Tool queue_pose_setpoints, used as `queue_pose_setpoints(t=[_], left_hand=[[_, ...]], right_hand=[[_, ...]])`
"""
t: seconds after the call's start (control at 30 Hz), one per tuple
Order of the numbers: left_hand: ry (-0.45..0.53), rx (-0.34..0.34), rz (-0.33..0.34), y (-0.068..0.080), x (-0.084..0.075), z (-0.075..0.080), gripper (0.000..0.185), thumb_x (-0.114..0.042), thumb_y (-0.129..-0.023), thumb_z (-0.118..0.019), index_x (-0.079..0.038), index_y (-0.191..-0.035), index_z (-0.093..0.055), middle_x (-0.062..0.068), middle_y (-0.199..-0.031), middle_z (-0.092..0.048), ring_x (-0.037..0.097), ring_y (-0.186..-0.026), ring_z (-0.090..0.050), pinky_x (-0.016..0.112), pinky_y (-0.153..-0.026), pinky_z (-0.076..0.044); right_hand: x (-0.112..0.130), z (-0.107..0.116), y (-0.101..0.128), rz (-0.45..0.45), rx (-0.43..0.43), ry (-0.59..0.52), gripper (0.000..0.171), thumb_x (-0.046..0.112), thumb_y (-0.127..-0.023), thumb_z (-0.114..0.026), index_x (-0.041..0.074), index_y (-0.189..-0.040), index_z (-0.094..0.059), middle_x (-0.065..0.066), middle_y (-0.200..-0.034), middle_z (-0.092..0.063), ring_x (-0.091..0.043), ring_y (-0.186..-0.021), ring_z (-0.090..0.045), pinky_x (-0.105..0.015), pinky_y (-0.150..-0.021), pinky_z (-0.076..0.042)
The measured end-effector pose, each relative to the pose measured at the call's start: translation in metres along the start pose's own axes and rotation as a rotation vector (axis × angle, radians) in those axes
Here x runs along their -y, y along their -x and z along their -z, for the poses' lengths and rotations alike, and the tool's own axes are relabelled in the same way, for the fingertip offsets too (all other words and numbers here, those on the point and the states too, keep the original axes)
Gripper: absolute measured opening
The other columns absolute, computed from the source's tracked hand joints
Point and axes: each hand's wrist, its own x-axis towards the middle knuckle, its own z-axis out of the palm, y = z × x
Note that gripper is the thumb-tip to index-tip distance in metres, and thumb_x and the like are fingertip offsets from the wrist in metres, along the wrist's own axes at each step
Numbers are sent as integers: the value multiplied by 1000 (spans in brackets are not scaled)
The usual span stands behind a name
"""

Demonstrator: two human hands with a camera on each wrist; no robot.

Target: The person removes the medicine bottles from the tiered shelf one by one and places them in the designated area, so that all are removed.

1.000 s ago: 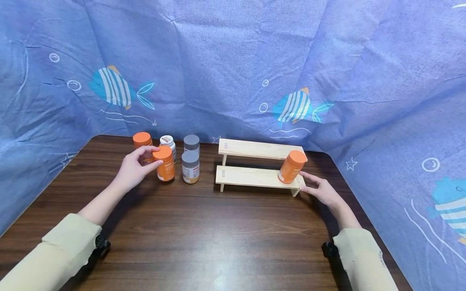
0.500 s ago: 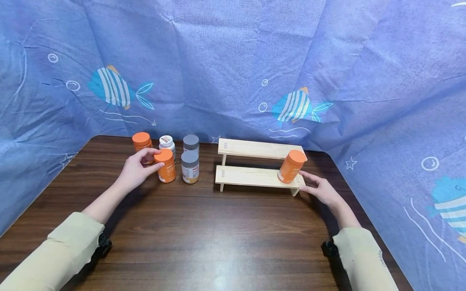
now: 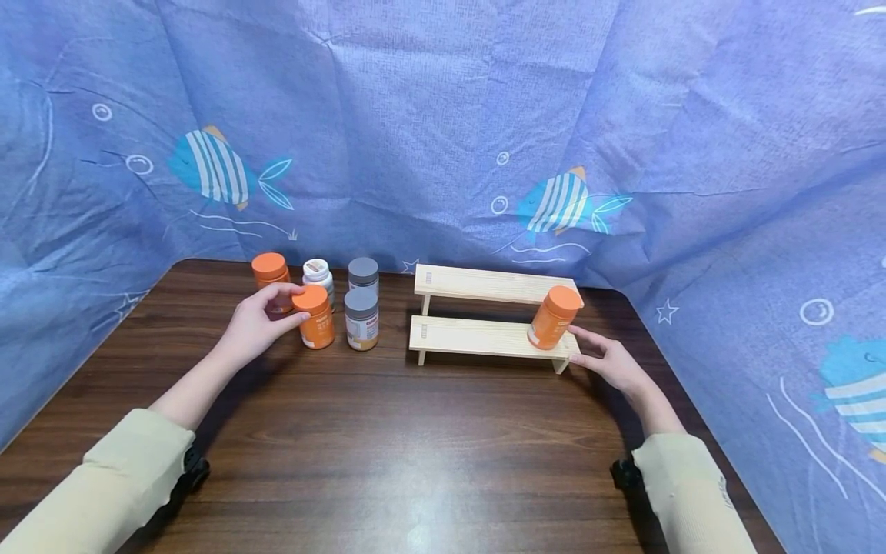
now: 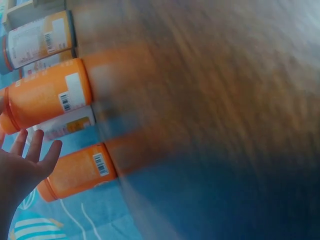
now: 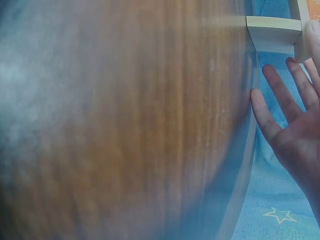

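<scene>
My left hand (image 3: 258,323) pinches the orange lid of an upright orange jar (image 3: 318,329) between thumb and index finger. Its base is right at the tabletop, and in the left wrist view the other fingers (image 4: 35,145) spread away from it. Close by stand another orange jar (image 3: 271,269), a white bottle (image 3: 320,275) and two grey-lidded jars, one in front (image 3: 362,327) and one behind (image 3: 364,271). My right hand (image 3: 612,363) holds the right end of a two-step wooden shelf (image 3: 477,335), thumb at the front edge and index finger at the back.
On the shelf's lower step, at the right end, stands one more orange jar (image 3: 554,317). The upper step (image 3: 494,283) lies behind it. A blue fish-print cloth (image 3: 429,138) hangs behind the dark wooden table (image 3: 415,446).
The left hand has shifted slightly right and toward me with the orange jar, mostly in the first half second. The right hand and shelf have stayed in place.
</scene>
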Motion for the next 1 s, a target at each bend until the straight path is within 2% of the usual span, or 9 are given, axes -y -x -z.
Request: queue_pose_setpoints(t=[0.07, 0.2, 0.37, 0.6, 0.83, 1.0], left_hand=[[0, 8, 2, 0, -3, 2, 44, -22, -82, -74, -5, -120, -59, 14, -115, -64, 29, -102, -59, 40, -86, -51], [18, 14, 11, -3, -11, 7, 46, -22, -83, -74, -6, -124, -58, 15, -120, -62, 27, -108, -57, 49, -91, -47], [48, 14, 25, -8, -26, 11, 47, -21, -83, -74, -5, -124, -57, 19, -122, -60, 29, -115, -54, 49, -99, -42], [64, 67, 51, -12, -55, 14, 53, -28, -85, -71, -6, -130, -53, 20, -131, -54, 37, -122, -48, 53, -103, -37], [126, 74, 22, -13, -86, 10, 49, -23, -85, -71, -13, -130, -54, 12, -131, -55, 33, -119, -54, 50, -97, -44], [150, 91, 41, -14, -106, 4, 51, -30, -85, -71, -17, -131, -53, 8, -135, -52, 28, -128, -44, 49, -107, -35]], right_hand=[[0, -1, 0, -1, 0, -7, 69, 36, -82, -72, 12, -141, -44, -18, -145, -41, -35, -131, -38, -56, -107, -28], [-1, -1, 0, 3, 2, -14, 70, 36, -82, -72, 12, -141, -44, -19, -144, -42, -35, -130, -40, -56, -107, -28], [-3, 0, 0, 15, -1, -7, 70, 36, -83, -72, 11, -141, -44, -19, -144, -41, -35, -132, -37, -56, -107, -27], [-1, 1, 0, 7, 3, -3, 70, 38, -83, -71, 11, -142, -43, -18, -146, -40, -36, -132, -36, -57, -107, -28], [-1, 1, 0, 9, 0, 1, 67, 32, -85, -71, 10, -142, -43, -19, -145, -40, -37, -131, -40, -55, -106, -30], [1, 1, 1, 20, 6, -8, 66, 28, -86, -70, 9, -142, -42, -21, -144, -40, -40, -129, -40, -57, -105, -30]])
